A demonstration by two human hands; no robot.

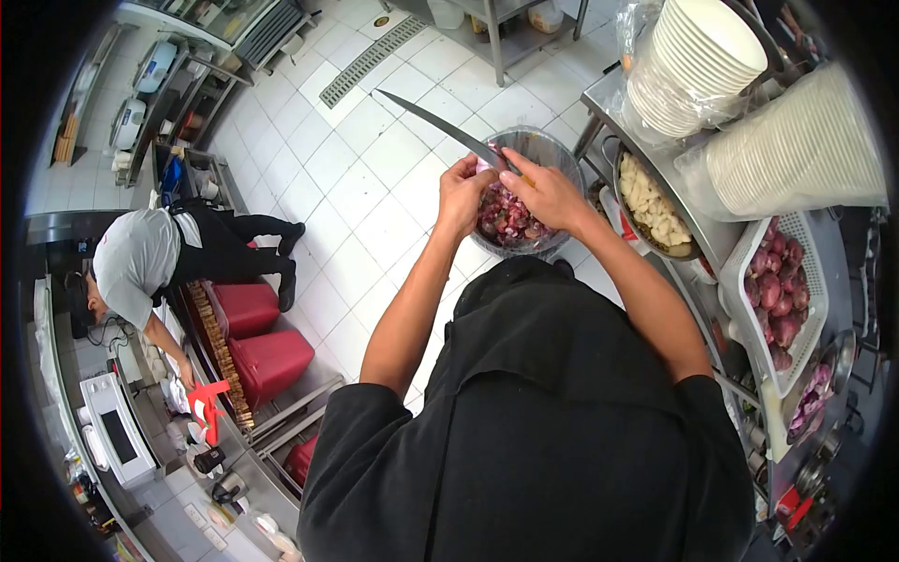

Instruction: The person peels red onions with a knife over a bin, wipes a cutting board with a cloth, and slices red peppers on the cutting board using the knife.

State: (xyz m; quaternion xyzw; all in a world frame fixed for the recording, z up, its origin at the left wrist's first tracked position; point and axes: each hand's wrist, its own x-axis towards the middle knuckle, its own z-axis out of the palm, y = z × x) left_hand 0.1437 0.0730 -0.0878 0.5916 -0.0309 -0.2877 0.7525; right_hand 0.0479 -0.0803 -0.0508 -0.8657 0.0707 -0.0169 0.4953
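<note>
In the left hand's (463, 195) grip, an onion (484, 166) is held above a lined bin (554, 153) of peelings (510, 221); by the right hand (548, 195), a knife (444, 124) is clasped. At far right, red onions (777, 286) are held in a white basket (817, 267).

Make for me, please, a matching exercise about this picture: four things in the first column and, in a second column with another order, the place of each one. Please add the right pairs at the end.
Things:
1. Knife
2. Bucket
3. Pile of red onions
4. Drain

Places:
A. Inside the white basket
B. Set in the tiled floor
C. In the right hand
D. Below the left hand

Right pairs: 1-C, 2-D, 3-A, 4-B
</note>
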